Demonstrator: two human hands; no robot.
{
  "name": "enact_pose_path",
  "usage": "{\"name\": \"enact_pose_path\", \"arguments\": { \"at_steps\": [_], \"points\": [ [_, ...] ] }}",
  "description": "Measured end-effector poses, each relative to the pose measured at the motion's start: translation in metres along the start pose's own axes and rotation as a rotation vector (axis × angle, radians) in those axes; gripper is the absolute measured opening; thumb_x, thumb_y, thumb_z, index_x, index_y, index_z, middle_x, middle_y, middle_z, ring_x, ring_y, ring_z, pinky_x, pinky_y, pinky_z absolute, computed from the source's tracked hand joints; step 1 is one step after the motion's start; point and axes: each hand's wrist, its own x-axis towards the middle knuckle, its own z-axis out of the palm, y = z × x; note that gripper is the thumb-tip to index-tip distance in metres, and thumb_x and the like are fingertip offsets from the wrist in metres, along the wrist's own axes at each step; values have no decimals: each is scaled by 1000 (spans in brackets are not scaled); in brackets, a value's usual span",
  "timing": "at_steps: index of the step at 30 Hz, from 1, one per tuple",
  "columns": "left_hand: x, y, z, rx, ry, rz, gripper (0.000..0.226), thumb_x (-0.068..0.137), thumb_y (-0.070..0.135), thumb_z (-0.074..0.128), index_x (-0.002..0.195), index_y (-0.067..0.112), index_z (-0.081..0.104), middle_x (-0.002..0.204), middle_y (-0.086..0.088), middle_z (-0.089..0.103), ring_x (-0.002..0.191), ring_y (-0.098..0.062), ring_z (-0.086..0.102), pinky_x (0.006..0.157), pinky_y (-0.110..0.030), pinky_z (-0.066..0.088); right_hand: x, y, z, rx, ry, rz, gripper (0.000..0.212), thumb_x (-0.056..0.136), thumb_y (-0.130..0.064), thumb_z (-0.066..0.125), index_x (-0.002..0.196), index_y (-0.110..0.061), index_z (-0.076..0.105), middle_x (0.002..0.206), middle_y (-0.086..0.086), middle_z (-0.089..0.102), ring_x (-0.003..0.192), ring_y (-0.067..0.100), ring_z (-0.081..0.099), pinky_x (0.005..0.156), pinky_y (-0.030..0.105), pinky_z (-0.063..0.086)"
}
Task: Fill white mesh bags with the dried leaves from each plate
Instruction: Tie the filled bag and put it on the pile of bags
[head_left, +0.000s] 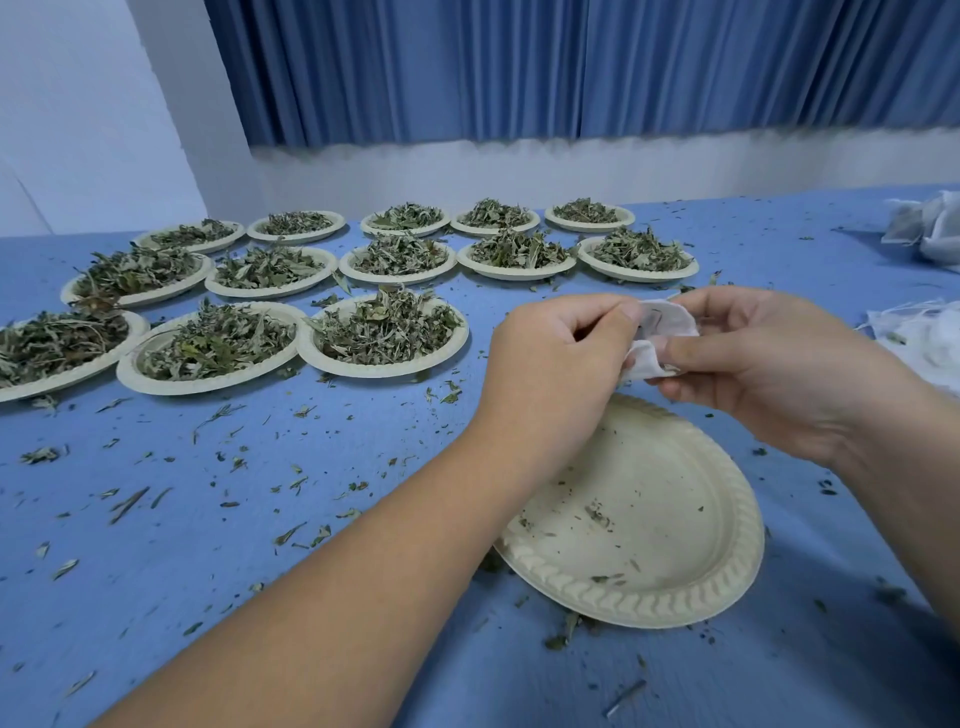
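Cream paper plate (652, 488), one, nearly bare, lies nearest; above it my left hand (561, 358) and right hand (769, 364) both pinch one white mesh bag (670, 322); beyond, thirteen heaped plates (384, 370) of dried leaves (387, 327); blue tablecloth (260, 519), blue curtains (571, 67).

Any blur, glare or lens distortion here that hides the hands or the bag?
Head view: light is soft and even, no glare, faint shadows by the empty plate; wide-angle bending bows the table and tilts the curtain; a smeared band runs below the curtain hem; the left hand, right hand and mesh bag are sharp.
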Motion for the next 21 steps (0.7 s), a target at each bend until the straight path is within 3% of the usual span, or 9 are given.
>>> {"name": "enact_pose_path", "arguments": {
  "at_steps": [6, 9, 13, 15, 18, 21],
  "points": [
    [-3, 3, 4, -28, -69, 3, 27, 94, 15, 54, 89, 23, 79, 65, 5, 67, 61, -5, 59, 84, -49, 57, 6, 7, 4, -129, 133, -39, 12, 79, -2, 72, 85, -5, 62, 59, 3, 62, 46, 13, 51, 43, 18, 44],
    [-2, 3, 3, -26, -35, 13, 29, 93, 18, 57, 81, 32, 79, 60, 10, 64, 60, -4, 57, 84, -49, 57, 6, 6, 2, -30, 44, -55, 5, 83, -5, 68, 85, -6, 64, 66, 5, 64, 54, 14, 52, 48, 20, 45],
    [0, 2, 0, -74, 4, -19, 26, 94, 17, 57, 84, 27, 79, 53, 12, 59, 50, -3, 53, 78, -38, 59, 5, 2, -3, 61, -74, -49, 22, 67, -5, 69, 89, -7, 65, 77, 7, 66, 63, 13, 59, 56, 19, 49],
    [0, 2, 1, -59, -12, -14, 26, 94, 16, 57, 84, 25, 79, 52, 10, 60, 44, -2, 49, 64, -25, 54, 6, 4, -3, 0, -42, -41, 21, 68, 2, 70, 87, -7, 65, 74, 8, 64, 59, 13, 56, 52, 19, 46],
    [-2, 4, 4, -68, -72, -22, 24, 93, 16, 56, 86, 21, 79, 58, 5, 65, 55, -7, 56, 60, -24, 51, 8, 8, -1, -88, 31, -16, 21, 73, 11, 67, 80, -8, 63, 68, 8, 61, 59, 17, 51, 52, 25, 42],
    [-4, 6, 9, -100, -93, -41, 22, 93, 11, 59, 85, 19, 78, 58, 8, 65, 58, -5, 62, 60, -19, 52, 11, 12, 0, -173, 118, -30, 20, 75, 8, 64, 71, -12, 61, 61, 7, 58, 58, 18, 50, 53, 27, 42]
  ]
}}
